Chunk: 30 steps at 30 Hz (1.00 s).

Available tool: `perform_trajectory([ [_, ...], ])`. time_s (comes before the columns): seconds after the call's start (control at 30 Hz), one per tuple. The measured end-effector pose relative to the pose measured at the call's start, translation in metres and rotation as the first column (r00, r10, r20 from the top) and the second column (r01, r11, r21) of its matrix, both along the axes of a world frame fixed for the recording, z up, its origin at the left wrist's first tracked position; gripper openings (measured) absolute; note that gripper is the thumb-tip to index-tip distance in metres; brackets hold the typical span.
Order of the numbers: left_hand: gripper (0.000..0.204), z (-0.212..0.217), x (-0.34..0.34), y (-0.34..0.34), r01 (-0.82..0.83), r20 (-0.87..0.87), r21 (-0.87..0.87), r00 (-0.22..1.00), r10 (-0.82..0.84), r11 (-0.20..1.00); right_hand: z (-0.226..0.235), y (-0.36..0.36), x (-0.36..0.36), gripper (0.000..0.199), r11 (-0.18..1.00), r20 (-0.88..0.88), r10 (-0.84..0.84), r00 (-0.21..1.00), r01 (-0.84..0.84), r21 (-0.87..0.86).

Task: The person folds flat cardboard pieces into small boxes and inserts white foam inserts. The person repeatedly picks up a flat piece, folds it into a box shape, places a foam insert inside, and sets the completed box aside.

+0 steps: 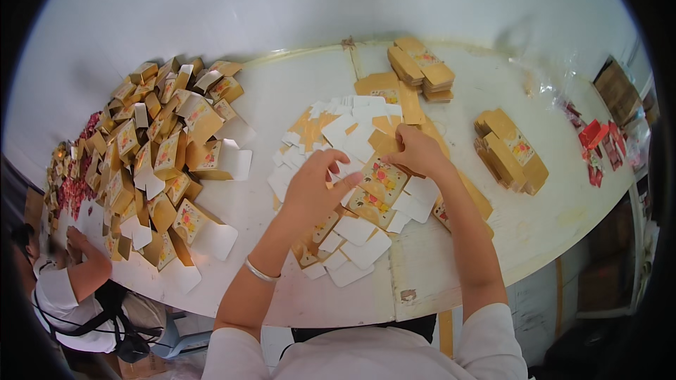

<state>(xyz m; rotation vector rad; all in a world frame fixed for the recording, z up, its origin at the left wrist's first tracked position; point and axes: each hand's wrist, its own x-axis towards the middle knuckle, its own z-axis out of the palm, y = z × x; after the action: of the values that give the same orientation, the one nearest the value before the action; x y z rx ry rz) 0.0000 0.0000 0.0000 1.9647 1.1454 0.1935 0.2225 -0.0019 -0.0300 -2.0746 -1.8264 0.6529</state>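
Flat gold cartons [373, 207] with a flower print and white flaps lie in a loose, overlapping heap in front of me. My left hand [315, 188] hovers over the heap's left side, thumb and fingers apart with nothing between them; a silver bangle circles that wrist. On the far right of the heap, my right hand [419, 151] has its fingers bent down and closed on the edge of a gold flower-printed carton [385, 179]. Its fingertips are partly hidden behind the hand.
A big pile of opened gold boxes [169, 155] covers the table's left side, with small red pieces [72, 193] beyond. Stacks of flat cartons stand at the back [422, 70] and right [512, 151]. Red packets [595, 137] lie far right. Another person [74, 288] sits at lower left.
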Motion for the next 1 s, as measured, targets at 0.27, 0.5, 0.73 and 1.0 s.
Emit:
perform_trajectory([
  [0.27,0.06,0.015,-0.013,-0.001,-0.012,0.863,-0.262,0.444,0.24,0.965,0.054,-0.023,-0.053,0.033,0.933,-0.937,0.23,0.264,0.213,0.289],
  [0.5,0.028,0.017,-0.018,-0.013,0.121,0.616,-0.327,0.779,0.115,0.937,0.074,-0.039,-0.075,0.031,0.139,0.122,0.118,0.986,-0.138,0.981],
  [0.73,0.02,0.018,-0.018,-0.018,0.227,0.62,-0.222,0.783,-0.042,0.948,0.079,-0.045,-0.074,0.017,0.383,0.18,0.158,0.971,-0.228,0.895],
  [1.0,0.045,0.025,-0.014,-0.021,0.357,0.604,-0.391,0.795,-0.056,0.849,0.067,-0.043,-0.078,0.031,0.211,0.152,0.047,0.987,-0.158,0.965],
])
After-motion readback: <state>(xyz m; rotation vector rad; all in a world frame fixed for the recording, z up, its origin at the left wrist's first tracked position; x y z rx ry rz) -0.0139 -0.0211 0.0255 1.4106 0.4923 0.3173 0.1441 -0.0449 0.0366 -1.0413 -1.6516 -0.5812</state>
